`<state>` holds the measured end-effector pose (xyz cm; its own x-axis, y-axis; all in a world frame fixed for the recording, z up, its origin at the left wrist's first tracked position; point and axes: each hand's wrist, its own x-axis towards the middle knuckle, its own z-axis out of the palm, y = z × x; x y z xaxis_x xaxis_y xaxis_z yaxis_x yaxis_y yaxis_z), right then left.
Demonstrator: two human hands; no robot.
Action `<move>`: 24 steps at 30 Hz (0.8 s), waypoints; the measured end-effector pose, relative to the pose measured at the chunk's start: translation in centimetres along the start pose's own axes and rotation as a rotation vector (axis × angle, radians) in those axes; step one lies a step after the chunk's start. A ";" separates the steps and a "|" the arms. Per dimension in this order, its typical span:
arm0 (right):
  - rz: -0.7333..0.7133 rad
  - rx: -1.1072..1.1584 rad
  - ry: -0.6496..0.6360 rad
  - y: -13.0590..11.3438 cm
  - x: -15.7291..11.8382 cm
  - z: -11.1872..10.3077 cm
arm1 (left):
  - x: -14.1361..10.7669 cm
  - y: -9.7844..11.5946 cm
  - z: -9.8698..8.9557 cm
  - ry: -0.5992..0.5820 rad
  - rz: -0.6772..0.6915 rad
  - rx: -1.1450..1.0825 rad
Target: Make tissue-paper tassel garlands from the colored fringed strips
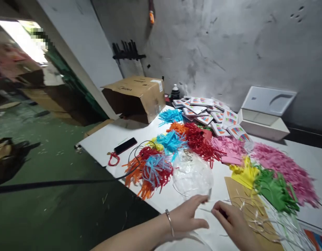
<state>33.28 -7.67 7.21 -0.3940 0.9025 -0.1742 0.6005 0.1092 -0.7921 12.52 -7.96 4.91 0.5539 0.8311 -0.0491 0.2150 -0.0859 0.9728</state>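
Note:
Near the front edge of the white table [218, 186], my left hand [188, 216] has its thumb and fingers apart, holding nothing, with a bracelet on the wrist. Just right of it, my right hand [230, 223] is pinched on the end of a thin white string [205, 210]. Beyond the hands lies a clear plastic bag [193, 172]. Beside my right hand, loose white strings [257, 221] spread over a brown cardboard sheet [235, 190]. Yellow [244, 173] and green fringed paper [275, 190] lie behind them.
Red, orange and blue tassels [155, 167] lie left, near a black phone [125, 145]. Behind are an open cardboard box [137, 94], stacked printed cards [202, 109], pink fringe [283, 167] and an open white box [265, 127]. A dark strap [59, 184] crosses the left side.

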 end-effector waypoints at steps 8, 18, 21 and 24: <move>0.004 -0.011 -0.153 -2.0 5.5 3.6 | -2.7 -4.0 -3.9 0.207 -0.313 -0.080; 0.030 -0.082 -0.230 -3.7 10.6 12.7 | -7.5 -11.0 -8.3 0.110 -0.413 -0.071; 0.048 -0.118 -0.213 -3.6 12.0 13.9 | -8.6 -12.7 -11.1 0.093 -0.438 -0.016; 0.014 -0.095 -0.236 -4.8 12.9 16.3 | -8.9 -12.7 -13.2 0.054 -0.316 0.053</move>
<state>13.98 -3.33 -0.75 -0.5303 0.7830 -0.3251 0.6652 0.1465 -0.7322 -5.81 -7.04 -4.00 0.4095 0.8491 -0.3337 0.4119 0.1543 0.8981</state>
